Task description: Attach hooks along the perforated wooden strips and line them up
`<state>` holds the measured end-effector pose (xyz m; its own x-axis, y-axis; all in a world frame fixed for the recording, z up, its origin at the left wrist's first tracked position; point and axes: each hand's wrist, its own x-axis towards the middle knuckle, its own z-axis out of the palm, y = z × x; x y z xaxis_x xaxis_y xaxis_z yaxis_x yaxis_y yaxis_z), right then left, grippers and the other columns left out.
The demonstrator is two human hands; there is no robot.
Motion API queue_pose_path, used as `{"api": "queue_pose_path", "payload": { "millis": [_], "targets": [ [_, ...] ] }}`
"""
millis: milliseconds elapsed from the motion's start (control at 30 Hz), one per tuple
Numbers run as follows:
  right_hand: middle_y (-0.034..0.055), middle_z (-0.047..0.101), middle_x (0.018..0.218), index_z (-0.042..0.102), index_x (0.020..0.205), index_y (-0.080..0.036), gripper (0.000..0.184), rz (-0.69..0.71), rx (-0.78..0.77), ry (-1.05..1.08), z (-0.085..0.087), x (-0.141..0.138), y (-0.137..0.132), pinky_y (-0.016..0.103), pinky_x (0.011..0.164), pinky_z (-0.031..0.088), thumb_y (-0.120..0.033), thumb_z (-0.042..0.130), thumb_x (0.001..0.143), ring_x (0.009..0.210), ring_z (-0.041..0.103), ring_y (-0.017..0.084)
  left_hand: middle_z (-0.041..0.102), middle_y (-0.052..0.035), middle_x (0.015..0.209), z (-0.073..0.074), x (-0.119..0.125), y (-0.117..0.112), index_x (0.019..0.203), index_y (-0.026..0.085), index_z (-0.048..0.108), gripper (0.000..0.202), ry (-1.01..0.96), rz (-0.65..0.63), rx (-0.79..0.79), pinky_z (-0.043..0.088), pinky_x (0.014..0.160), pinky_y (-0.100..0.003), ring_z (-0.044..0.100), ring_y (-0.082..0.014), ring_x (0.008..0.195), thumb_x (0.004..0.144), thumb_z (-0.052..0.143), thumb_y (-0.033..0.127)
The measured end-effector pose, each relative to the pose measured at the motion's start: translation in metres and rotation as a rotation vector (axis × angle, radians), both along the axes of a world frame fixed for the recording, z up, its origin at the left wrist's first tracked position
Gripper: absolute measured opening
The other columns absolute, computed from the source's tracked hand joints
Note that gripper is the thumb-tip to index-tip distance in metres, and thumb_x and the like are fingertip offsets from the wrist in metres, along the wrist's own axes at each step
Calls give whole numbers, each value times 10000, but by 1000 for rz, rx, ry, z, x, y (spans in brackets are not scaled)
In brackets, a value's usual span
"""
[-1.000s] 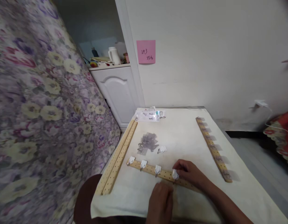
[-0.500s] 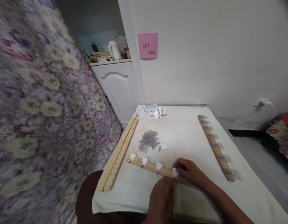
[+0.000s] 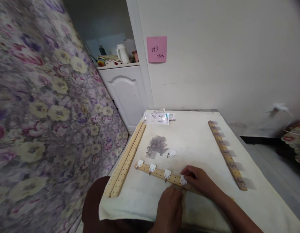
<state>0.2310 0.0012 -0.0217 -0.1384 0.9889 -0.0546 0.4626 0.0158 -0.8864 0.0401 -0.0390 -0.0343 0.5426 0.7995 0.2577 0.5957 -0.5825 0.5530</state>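
A pale wooden strip with rows of small holes lies at a slant before me, with several white tags along it. Small metal pieces hang at the tags' front edges. My right hand rests over the strip, thumb and fingers pinching the rightmost white tag. Just in front of the strip, my left hand is closed, its fingertips close to that tag's metal piece. Whatever it grips is hidden. Beyond the strip are a loose white tag and a pile of clear grey tags with metal pieces.
Two bare perforated strips lie along the table's left edge. Another strip, carrying several clear tags, lies on the right. Clear packaging sits at the back of the cloth-covered table. A flowered curtain hangs at left.
The whole view has shifted slightly, so everything appears a little further right. Both hands keep nearly the same place at the rightmost white tag.
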Motion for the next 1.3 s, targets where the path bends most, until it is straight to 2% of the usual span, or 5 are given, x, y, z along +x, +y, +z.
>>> {"api": "queue_pose_path", "payload": {
  "millis": [167, 400, 767, 1033, 1300],
  "targets": [
    [33, 674, 746, 666, 882, -170, 200, -11, 13, -39, 0, -1, 0, 279, 653, 435, -186, 508, 761, 701, 601, 174, 586, -66, 861, -1, -1, 0, 863, 197, 543, 172, 4, 0, -52, 454, 720, -324, 535, -199, 820, 854, 396, 108],
    [27, 669, 731, 666, 864, -174, 191, -7, 37, -71, 0, -1, 0, 278, 649, 436, -192, 508, 759, 689, 595, 173, 563, -95, 1037, 4, -3, -2, 1061, 204, 510, 264, -144, -4, -148, 475, 846, -374, 533, -206, 972, 864, 371, 96],
    [30, 672, 742, 667, 846, -176, 184, 0, 70, -107, -1, 0, 1, 264, 638, 424, -184, 509, 753, 686, 592, 165, 535, -96, 1146, 3, -6, -2, 1201, 208, 465, 369, -208, -15, -172, 451, 937, -376, 513, -198, 1070, 865, 388, 78],
    [30, 672, 730, 669, 852, -178, 188, -16, 79, -102, 0, -1, 0, 266, 634, 423, -195, 505, 762, 670, 588, 165, 540, -117, 1161, -7, -5, 2, 1269, 209, 455, 430, -222, 5, -125, 482, 920, -408, 531, -210, 1063, 862, 386, 91],
    [36, 678, 745, 666, 856, -177, 195, -14, 93, -115, -3, -1, 1, 271, 647, 428, -174, 497, 759, 689, 599, 171, 597, -113, 1105, 7, 3, 4, 1243, 212, 521, 447, -219, 31, -103, 511, 859, -369, 582, -216, 1000, 838, 389, 78]
  ]
}}
